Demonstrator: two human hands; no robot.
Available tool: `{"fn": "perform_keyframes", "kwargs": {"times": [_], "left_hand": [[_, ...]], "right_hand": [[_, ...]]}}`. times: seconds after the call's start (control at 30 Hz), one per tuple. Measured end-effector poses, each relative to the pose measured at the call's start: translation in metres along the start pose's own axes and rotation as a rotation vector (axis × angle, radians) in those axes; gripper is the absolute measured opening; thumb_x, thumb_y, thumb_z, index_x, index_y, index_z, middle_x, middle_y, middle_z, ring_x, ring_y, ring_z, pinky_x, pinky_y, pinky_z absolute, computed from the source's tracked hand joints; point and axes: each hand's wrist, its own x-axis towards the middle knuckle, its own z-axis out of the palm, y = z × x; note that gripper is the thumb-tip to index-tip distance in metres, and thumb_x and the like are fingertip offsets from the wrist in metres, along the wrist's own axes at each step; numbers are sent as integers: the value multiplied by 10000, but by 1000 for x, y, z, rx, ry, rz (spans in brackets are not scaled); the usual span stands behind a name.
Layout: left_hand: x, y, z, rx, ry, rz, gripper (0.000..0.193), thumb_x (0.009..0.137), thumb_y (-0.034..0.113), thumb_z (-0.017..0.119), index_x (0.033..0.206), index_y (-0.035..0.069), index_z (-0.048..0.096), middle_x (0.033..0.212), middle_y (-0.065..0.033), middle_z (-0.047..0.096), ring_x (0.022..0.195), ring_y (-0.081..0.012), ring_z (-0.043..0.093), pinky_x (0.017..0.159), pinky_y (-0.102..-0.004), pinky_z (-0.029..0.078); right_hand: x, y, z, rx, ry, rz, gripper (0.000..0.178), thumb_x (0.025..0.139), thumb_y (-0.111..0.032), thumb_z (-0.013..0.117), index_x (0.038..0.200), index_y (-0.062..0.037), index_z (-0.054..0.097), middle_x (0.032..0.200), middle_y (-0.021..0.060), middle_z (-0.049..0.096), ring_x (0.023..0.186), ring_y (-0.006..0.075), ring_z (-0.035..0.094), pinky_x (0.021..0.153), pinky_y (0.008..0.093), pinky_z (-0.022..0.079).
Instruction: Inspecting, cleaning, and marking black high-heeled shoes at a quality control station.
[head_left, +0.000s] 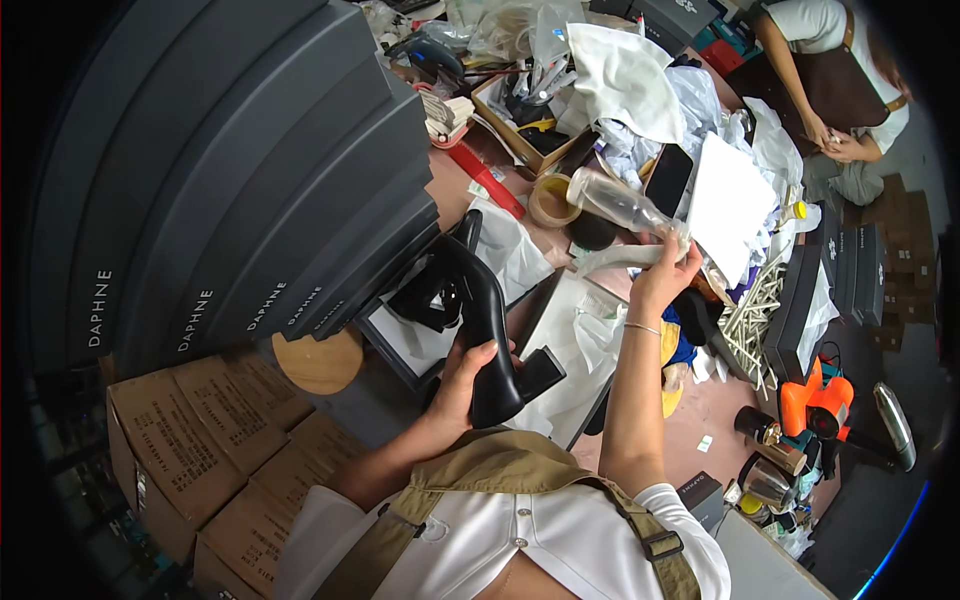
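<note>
The shiny black shoe has a thick, blocky heel. It is tipped sideways in the left hand, heel pointing right. A clear, blurry bottle slants in the right hand.

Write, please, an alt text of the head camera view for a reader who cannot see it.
A person's left hand holds a black heeled shoe, while the right hand grips a clear bottle over a cluttered pinkish table. Dark grey boxes are stacked at the left, with brown cartons at the lower left; another person appears at the upper right.
</note>
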Motion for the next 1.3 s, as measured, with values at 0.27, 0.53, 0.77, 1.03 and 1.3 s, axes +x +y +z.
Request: {"fn": "perform_keyframes", "kwargs": {"times": [0.27,0.53,0.77,1.03,1.3], "left_hand": [[-13,-1,9,89,46,60,464,860,362,629,1163,47,473,991,-95,584,843,-166,623,707,-293,551],[-25,-8,-2,20,-3,86,504,842,261,672,1233,61,423,1038,-97,550,874,-161,609,707,-302,549],[-32,-17,4,97,-96,192,466,855,214,650,1219,48,411,1024,-88,551,862,-158,617,711,-292,543],[-50,-23,19,178,-184,147,472,861,205,628,1241,55,391,976,-74,545,830,-146,608,722,-290,547],[-59,-23,13,213,-179,168,462,859,194,624,1236,58,393,978,-74,548,827,-143,605,722,-287,542]], "right_hand": [[-6,27,39,-782,-624,-727,446,726,-24,722,1145,-62,573,1117,168,582,1038,332,592,867,375,500],[-11,-23,40,-741,-692,-514,182,844,-100,669,1013,-40,703,846,140,600,759,289,607,674,357,481],[-161,-169,-86,-627,-1008,-247,231,776,-30,680,1004,-47,712,867,66,633,767,209,620,698,322,508],[-233,-165,-99,-937,-910,-567,460,722,-28,682,1177,-86,646,921,57,562,794,223,540,692,336,429],[-251,-162,-103,-895,-901,-501,536,675,29,653,1194,-104,646,885,71,536,783,251,548,683,361,451]]}}
